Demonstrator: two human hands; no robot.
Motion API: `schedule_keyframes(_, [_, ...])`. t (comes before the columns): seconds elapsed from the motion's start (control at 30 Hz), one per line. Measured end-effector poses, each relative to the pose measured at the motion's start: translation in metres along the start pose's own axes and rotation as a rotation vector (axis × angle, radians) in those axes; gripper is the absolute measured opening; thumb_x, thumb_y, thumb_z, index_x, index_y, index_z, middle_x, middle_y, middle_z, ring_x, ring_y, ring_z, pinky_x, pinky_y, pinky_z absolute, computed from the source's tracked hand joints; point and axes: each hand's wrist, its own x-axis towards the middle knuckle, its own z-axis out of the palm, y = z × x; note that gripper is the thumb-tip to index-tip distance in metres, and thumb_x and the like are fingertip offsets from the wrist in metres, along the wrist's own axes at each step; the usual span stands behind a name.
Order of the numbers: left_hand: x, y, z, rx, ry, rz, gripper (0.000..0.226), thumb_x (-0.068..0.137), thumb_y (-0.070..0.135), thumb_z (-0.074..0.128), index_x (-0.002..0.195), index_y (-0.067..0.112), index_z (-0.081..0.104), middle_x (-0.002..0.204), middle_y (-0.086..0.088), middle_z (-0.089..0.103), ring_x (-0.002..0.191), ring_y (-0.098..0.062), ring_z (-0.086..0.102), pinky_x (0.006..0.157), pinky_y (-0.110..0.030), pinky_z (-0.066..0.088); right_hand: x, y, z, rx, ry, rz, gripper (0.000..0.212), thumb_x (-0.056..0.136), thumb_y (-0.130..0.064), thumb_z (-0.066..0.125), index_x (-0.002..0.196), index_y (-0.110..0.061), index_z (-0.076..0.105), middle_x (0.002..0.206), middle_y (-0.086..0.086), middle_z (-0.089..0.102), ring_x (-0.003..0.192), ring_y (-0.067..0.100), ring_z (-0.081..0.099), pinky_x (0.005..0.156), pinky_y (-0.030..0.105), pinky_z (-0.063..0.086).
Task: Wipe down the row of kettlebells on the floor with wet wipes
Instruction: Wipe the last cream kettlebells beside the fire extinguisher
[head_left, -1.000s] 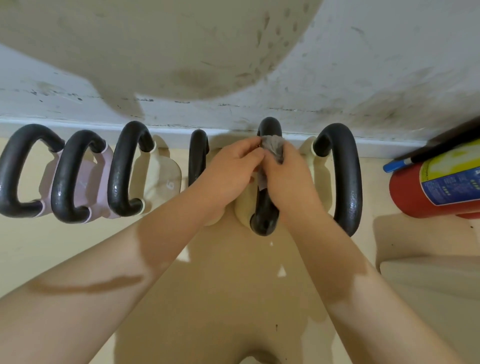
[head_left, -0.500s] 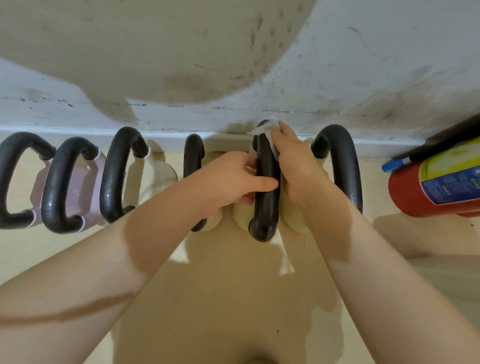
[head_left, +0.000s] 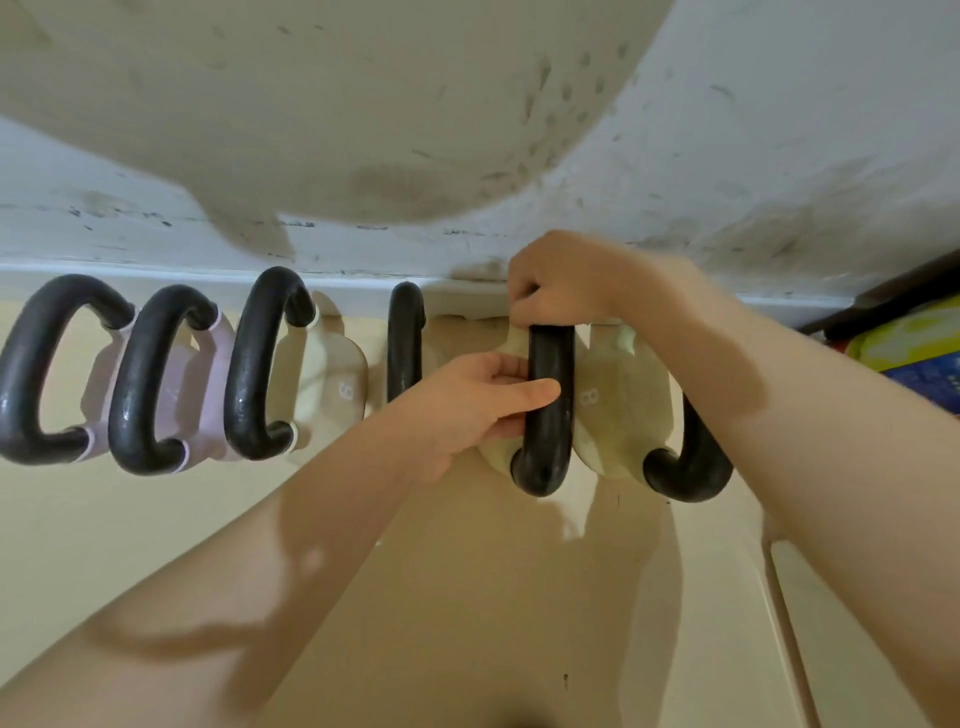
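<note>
Wall (head_left: 779, 130): scuffed, stained white, directly behind the row.
Floor (head_left: 467, 597): beige, shadowed under the arms.
Extinguisher (head_left: 914, 358): far right, partly cut off.
Kettlebells: six along the wall; lilac pair (head_left: 171, 374) left, cream ones right.
Target kettlebell (head_left: 623, 405): cream, marked 8, black handle (head_left: 548, 415).
Left hand (head_left: 478, 410): grasps the handle's middle.
Right hand (head_left: 561, 286): clenched at the handle's far end; wipe hidden.
</note>
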Motion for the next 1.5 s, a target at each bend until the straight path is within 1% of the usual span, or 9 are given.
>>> schedule_keyframes(0.23, [0.004,-0.006,0.0,-0.058,0.025,0.005,0.03,0.084,0.018,0.065,0.112,0.01,0.059,0.109,-0.006,0.07,0.102,-0.017,0.066,0.094,-0.028,0.05,0.012,-0.009,0.001,-0.101,-0.061,0.011,0.034,0.078,-0.019,0.053,0.048,-0.012,0.038,0.051,0.002,0.035,0.051,0.019,0.033,0.054,0.033,0.032])
schedule_keyframes(0.43, [-0.002,-0.002,0.001,-0.005,0.022,0.027,0.024,0.087,0.017,0.061,0.111,0.013,0.059,0.105,-0.003,0.071,0.098,-0.013,0.067,0.086,-0.02,0.054,0.0,0.003,0.029,1.223,0.395,0.294,0.03,0.092,-0.026,0.049,0.073,-0.01,0.067,0.068,0.001,0.066,0.065,0.014,0.057,0.067,0.03,0.047])
schedule_keyframes(0.57, [-0.004,-0.005,0.006,-0.016,0.052,0.037,0.023,0.088,0.018,0.06,0.11,0.015,0.06,0.103,-0.003,0.072,0.097,-0.015,0.068,0.089,-0.03,0.053,-0.009,0.0,0.042,1.581,0.407,0.674,0.028,0.093,-0.037,0.046,0.091,-0.012,0.056,0.102,0.011,0.064,0.095,0.028,0.063,0.089,0.041,0.052])
schedule_keyframes(0.8, [-0.005,-0.004,0.007,-0.037,0.099,0.013,0.022,0.086,0.019,0.062,0.108,0.015,0.06,0.101,-0.003,0.071,0.093,-0.016,0.07,0.083,-0.028,0.056,-0.02,-0.004,0.035,1.547,0.476,0.599,0.04,0.093,-0.007,0.041,0.131,0.006,0.042,0.099,0.014,0.053,0.083,0.023,0.048,0.078,0.037,0.047])
schedule_keyframes(0.9, [-0.007,-0.005,0.009,-0.073,0.104,-0.008,0.023,0.086,0.018,0.062,0.108,0.013,0.059,0.102,-0.005,0.071,0.094,-0.017,0.069,0.085,-0.031,0.055,-0.026,-0.006,0.039,1.567,0.428,0.609,0.039,0.094,-0.015,0.043,0.129,0.002,0.046,0.083,0.006,0.053,0.072,0.019,0.054,0.067,0.032,0.05])
schedule_keyframes(1.1, [-0.006,-0.014,0.017,-0.183,0.258,0.036,0.065,0.079,0.018,0.07,0.134,0.021,0.035,0.124,-0.008,0.058,0.095,-0.025,0.068,0.091,-0.043,0.053,-0.05,-0.04,0.077,1.6,0.461,0.579,0.042,0.098,-0.043,0.031,0.12,-0.017,0.055,0.102,0.008,0.067,0.094,0.026,0.064,0.091,0.045,0.05])
schedule_keyframes(1.27, [-0.009,-0.012,0.017,-0.188,0.208,0.027,0.085,0.082,0.023,0.068,0.146,0.033,0.013,0.138,-0.011,0.049,0.103,-0.024,0.064,0.099,-0.048,0.047,-0.082,-0.051,0.116,1.494,0.534,0.371,0.04,0.099,-0.042,0.028,0.124,-0.02,0.051,0.112,0.002,0.063,0.103,0.013,0.06,0.085,0.023,0.046])
schedule_keyframes(1.4, [-0.013,-0.007,0.021,-0.056,0.239,-0.027,0.076,0.085,0.031,0.063,0.145,0.012,0.021,0.136,-0.012,0.048,0.108,-0.024,0.057,0.099,-0.046,0.047,-0.098,-0.047,0.137,1.419,0.495,0.162,0.028,0.099,-0.033,0.034,0.118,-0.019,0.049,0.107,-0.005,0.057,0.098,-0.001,0.053,0.08,0.013,0.041])
schedule_keyframes(1.5, [-0.013,-0.003,0.019,-0.014,0.192,-0.078,0.056,0.086,0.035,0.061,0.13,0.005,0.045,0.116,-0.012,0.062,0.097,-0.027,0.065,0.087,-0.044,0.054,-0.103,-0.05,0.158,1.187,0.604,0.068,0.001,0.095,-0.028,0.043,0.093,-0.028,0.043,0.088,-0.005,0.048,0.079,-0.001,0.048,0.073,0.013,0.04])
